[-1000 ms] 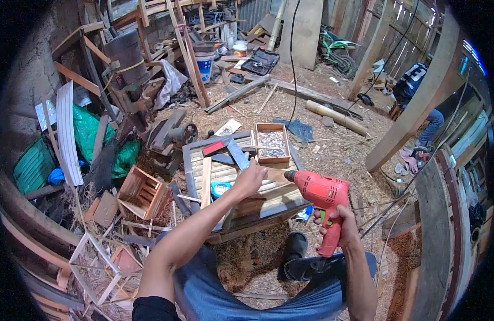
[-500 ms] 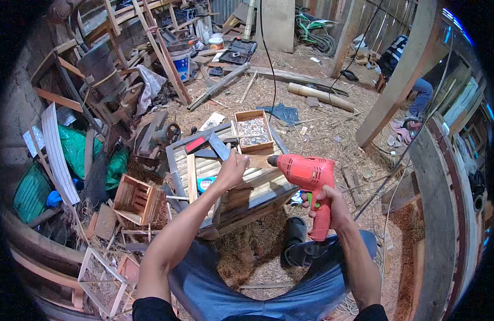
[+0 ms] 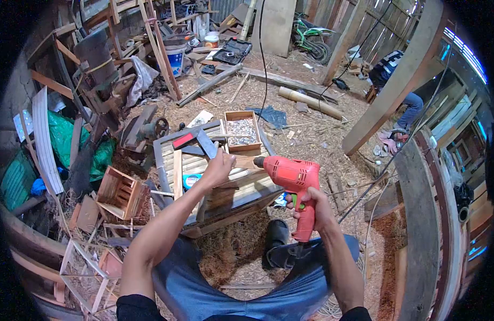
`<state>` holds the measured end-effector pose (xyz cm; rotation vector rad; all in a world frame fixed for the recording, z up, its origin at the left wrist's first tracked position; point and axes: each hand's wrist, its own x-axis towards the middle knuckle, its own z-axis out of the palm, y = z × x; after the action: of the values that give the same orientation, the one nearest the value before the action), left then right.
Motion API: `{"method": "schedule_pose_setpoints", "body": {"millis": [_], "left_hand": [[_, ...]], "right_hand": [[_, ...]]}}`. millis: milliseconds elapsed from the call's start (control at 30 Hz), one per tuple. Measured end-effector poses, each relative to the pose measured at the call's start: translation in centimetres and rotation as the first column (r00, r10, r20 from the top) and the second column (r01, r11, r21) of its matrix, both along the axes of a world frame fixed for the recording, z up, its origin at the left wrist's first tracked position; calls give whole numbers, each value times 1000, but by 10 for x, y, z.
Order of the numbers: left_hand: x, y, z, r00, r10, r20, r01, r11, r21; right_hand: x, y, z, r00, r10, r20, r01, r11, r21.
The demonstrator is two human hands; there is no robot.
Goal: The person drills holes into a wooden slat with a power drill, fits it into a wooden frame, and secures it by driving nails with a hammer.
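Observation:
My right hand [image 3: 314, 206] is wrapped around the handle of a red power drill [image 3: 292, 172], its chuck pointing left. The drill's front end meets a small flat piece of wood [image 3: 246, 161], which my left hand [image 3: 219, 168] grips at its other end. The bit itself is too small to make out. Under my left hand is a low slatted wooden bench [image 3: 252, 184]. Just beyond that hand lie a try square [image 3: 206, 144] with a red-marked stock and a wooden box [image 3: 241, 114] of small screws or nails. A blue round label or tape roll [image 3: 191, 181] sits near my left wrist.
A wooden crate [image 3: 118, 192] and a thin frame [image 3: 70, 267] stand at left. A post [image 3: 389, 101] rises at right, with another person [image 3: 389, 69] crouching behind it. A black cable [image 3: 264, 64] hangs ahead; bamboo [image 3: 311, 103] lies on the shavings-covered floor.
The whole view has shifted slightly, so the scene sits further left. Both hands, the drill and the wood piece keep about the same positions relative to each other.

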<state>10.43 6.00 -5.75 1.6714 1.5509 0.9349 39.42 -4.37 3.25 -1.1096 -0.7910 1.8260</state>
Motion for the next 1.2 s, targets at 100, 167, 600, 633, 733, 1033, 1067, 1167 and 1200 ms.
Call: {"method": "schedule_pose_setpoints", "body": {"millis": [100,167,600,633,733,1033,1067,1167,1200], "left_hand": [[-5,4,-8,999,-35,23,34,999,29],[-8,12,-27,999,-29,27,28,999,35],[2,-6,11,997,-70,-35,73,993,88],[1,-5,10,996,-85,-6,85,995,57],[1,-4,14,996,-84,-24,86,990,109],[3,-3,9,985,-96,-146,115,985,128],[3,-1,9,985,-91,-145,111,985,133],[1,-2,13,984,-92,-152,105,991,78],[0,-1,14,983,-89,-160,103,991,83]], "right_hand": [[-2,0,0,999,5,34,-6,1000,17],[-3,-1,2,999,12,43,-13,999,30],[-7,-6,26,981,64,184,-83,992,99],[-6,-6,26,982,67,178,-85,992,94],[-10,-6,21,987,32,155,-45,996,78],[-7,-11,28,966,50,254,-98,979,180],[-6,-9,29,965,53,255,-102,977,185],[-6,-7,24,978,25,205,-61,983,170],[-7,-4,20,975,21,222,-62,982,181]]}}
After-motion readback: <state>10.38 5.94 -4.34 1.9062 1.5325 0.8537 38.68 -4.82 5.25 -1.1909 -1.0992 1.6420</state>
